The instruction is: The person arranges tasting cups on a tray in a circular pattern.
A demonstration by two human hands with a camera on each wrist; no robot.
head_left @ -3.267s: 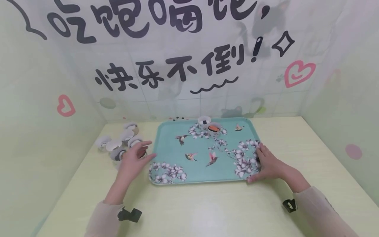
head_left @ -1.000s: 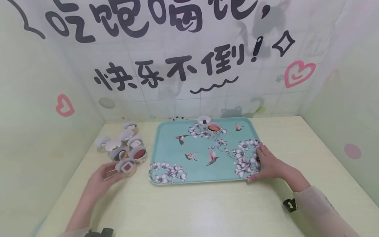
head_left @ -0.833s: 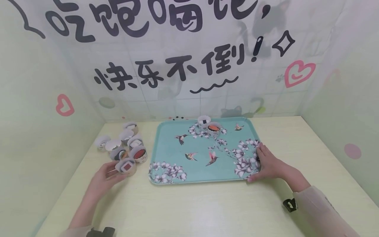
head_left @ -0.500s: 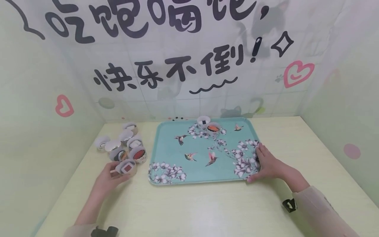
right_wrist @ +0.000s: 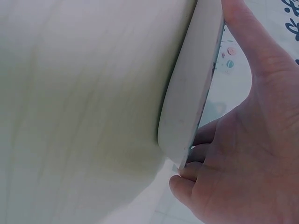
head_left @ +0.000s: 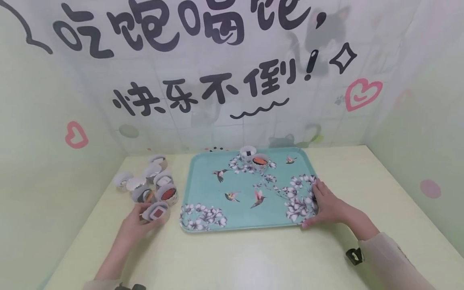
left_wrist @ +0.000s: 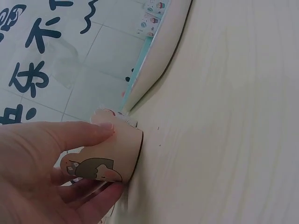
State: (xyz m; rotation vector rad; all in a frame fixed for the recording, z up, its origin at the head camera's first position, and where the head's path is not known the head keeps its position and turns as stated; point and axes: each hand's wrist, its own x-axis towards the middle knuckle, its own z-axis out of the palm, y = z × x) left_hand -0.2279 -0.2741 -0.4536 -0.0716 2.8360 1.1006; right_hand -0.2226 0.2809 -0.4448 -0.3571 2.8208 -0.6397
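Observation:
My left hand [head_left: 135, 227] grips a small tan cup [head_left: 156, 212] at the front of a cluster left of the tray. The cup bears a cartoon print and shows a dark red square on white inside. In the left wrist view, the thumb lies on one side of this cup [left_wrist: 126, 151] and fingers on the other, close over the table. My right hand [head_left: 331, 206] rests on the right front corner of the turquoise tray [head_left: 210, 189], fingers straight along its side and thumb at the front edge. The right wrist view shows the tray's pale outer wall [right_wrist: 187, 88] beside the hand.
Several more cups stand close together behind the held one, including a red-filled cup [head_left: 168, 194]. On the tray's back part sit a cup with orange filling [head_left: 260, 162] and a white cup [head_left: 248, 153]. A printed wall [head_left: 214, 129] borders the pale table [head_left: 232, 257].
My left hand has moved from beside the tray's left edge toward the near left, and now holds the front cup. My right hand stays on the tray corner. The head view has tilted slightly.

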